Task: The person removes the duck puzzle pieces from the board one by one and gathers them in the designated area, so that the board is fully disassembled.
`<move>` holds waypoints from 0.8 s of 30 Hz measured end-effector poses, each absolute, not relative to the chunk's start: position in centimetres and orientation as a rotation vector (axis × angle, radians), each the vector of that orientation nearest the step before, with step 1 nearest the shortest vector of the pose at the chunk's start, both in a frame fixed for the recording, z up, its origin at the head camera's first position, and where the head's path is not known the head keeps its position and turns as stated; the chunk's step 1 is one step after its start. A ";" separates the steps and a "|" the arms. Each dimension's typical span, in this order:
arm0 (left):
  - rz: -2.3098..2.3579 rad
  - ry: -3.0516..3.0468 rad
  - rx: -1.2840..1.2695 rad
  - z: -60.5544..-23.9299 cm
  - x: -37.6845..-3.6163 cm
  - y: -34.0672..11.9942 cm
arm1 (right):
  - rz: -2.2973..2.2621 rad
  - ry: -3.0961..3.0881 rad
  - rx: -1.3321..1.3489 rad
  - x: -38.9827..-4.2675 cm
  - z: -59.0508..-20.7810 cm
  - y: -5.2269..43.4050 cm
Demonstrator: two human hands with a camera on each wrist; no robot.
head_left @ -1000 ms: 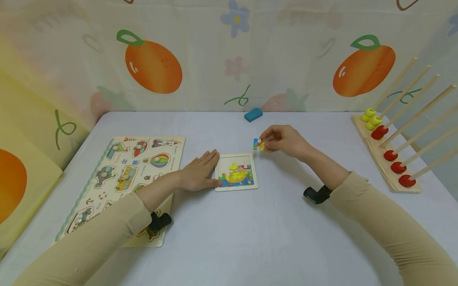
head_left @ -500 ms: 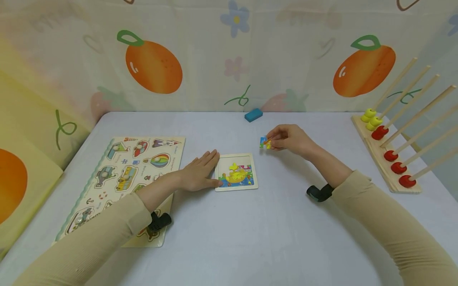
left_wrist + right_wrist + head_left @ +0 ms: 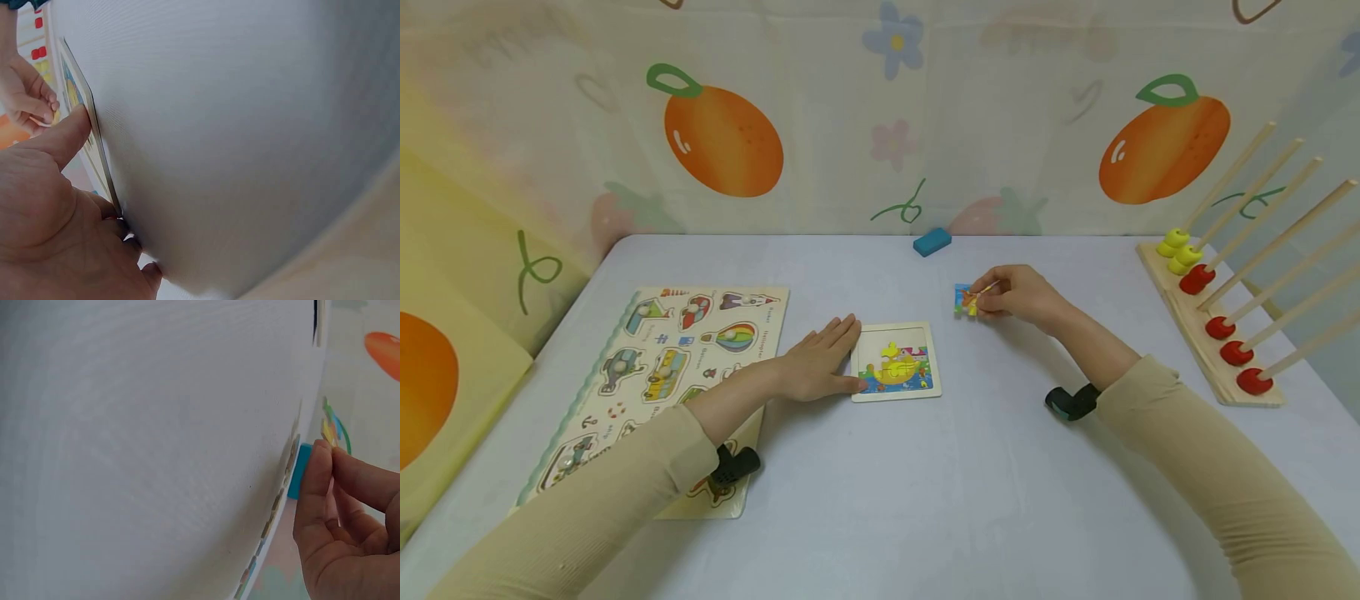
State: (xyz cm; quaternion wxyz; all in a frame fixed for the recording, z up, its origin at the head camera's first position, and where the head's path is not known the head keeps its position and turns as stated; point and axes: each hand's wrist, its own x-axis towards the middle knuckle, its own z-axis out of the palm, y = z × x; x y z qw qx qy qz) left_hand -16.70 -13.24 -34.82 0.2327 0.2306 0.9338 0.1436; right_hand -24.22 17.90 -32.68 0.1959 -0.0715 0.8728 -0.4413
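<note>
Puzzle piece (image 3: pixel 964 300) pinched in right hand (image 3: pixel 1018 296) fingers, left hand (image 3: pixel 816 362) flat beside duck puzzle tray (image 3: pixel 895 362), seemingly part-filled

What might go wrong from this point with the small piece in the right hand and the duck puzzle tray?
1. The right hand pinches the puzzle piece only at its edge with the fingertips; it may slip and drop onto the table.
2. The left hand lies flat against just the left edge of the duck puzzle tray; a push from the right might still skid the tray.
3. The piece is held clear of the tray, so it may go in misaligned.
</note>
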 end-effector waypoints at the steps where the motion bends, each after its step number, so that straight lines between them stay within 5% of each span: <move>1: 0.393 2.566 0.634 -34.8 -16.7 -13.2 | -1.234 2.441 -0.192 -24.2 -32.7 17.9; 24: 0.381 2.565 0.655 -34.4 -16.5 -13.1 | -1.146 2.404 -0.100 -24.2 -33.5 18.0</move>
